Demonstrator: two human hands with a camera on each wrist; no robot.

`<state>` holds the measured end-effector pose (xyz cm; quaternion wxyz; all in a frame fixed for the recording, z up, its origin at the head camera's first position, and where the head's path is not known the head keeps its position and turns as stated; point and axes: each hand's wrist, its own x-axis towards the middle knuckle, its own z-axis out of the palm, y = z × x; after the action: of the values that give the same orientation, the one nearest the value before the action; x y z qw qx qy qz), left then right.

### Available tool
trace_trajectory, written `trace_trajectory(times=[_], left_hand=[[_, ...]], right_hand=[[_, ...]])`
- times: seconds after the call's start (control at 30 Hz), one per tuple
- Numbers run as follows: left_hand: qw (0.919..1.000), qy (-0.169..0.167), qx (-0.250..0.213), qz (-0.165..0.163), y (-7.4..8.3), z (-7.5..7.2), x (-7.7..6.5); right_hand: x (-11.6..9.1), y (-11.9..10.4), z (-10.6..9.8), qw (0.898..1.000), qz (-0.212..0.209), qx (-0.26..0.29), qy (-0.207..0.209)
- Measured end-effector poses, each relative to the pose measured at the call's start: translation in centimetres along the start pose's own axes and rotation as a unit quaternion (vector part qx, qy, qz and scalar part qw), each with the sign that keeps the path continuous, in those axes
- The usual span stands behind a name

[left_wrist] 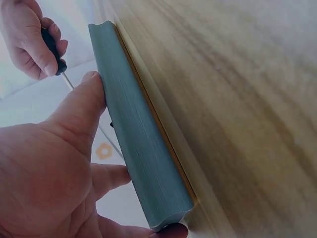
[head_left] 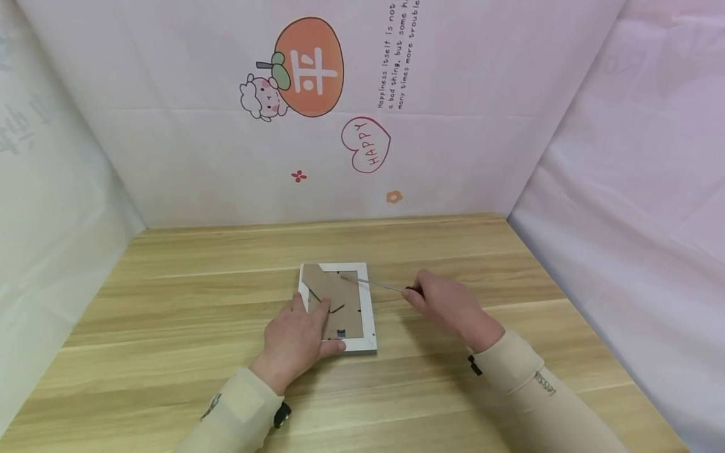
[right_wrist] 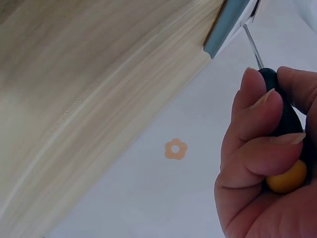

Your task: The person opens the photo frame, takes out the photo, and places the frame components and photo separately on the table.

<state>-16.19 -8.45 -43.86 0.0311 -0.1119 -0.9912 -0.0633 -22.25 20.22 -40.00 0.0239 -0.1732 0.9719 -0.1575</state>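
A picture frame point(head_left: 367, 314) lies back side up on the wooden table, its white rim around a brown backing board point(head_left: 350, 319). A brown stand leg point(head_left: 324, 284) slants across the board. My left hand point(head_left: 294, 338) holds the frame's near left corner, thumb along the near edge and a finger laid over the board. In the left wrist view the frame's side point(left_wrist: 136, 134) looks blue-grey. My right hand point(head_left: 453, 308) grips a screwdriver point(right_wrist: 287, 119) with a dark handle and yellow end. Its thin shaft point(head_left: 386, 286) reaches over the right rim, tip at the board's far part.
Small dark tabs and a metal hanger point(head_left: 341, 333) sit along the board's edge. The wooden table point(head_left: 187, 327) ends at a printed white cloth wall point(head_left: 453, 157) behind, with more white cloth at both sides.
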Motion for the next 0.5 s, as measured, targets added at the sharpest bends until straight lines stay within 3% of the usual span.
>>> trace_trajectory(times=[0.5], left_hand=[[0.9995,-0.030,-0.002,-0.011,0.08,-0.36,0.15]], right_hand=[[-0.07,-0.77,0.29,0.998,-0.008,-0.058,0.033]])
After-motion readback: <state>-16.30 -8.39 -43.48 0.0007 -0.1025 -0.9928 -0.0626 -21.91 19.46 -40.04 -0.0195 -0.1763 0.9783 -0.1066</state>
